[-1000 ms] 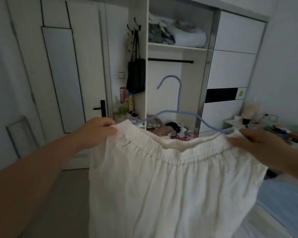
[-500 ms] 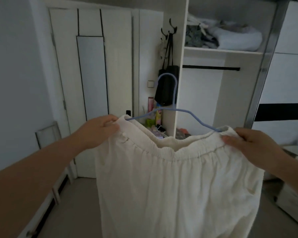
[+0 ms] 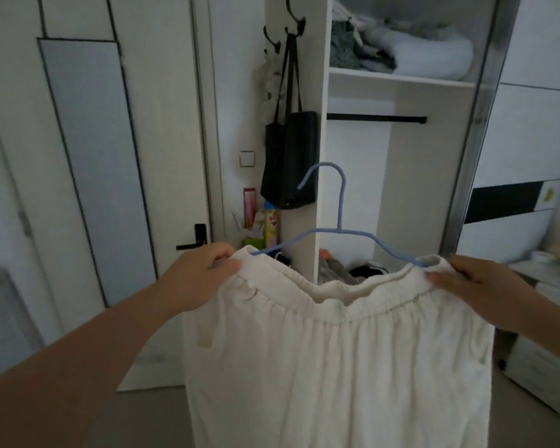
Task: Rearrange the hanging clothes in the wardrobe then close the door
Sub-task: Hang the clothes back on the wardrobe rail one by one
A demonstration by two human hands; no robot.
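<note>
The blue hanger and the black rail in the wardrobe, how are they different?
The blue hanger is thin, bent wire with a curved hook; the black rail is a straight bar. The hanger carries a white garment, held by the left hand and right hand; nothing hangs on the visible rail. The hanger is outside the wardrobe; the rail is fixed under the shelf. Both serve for hanging clothes.
</note>
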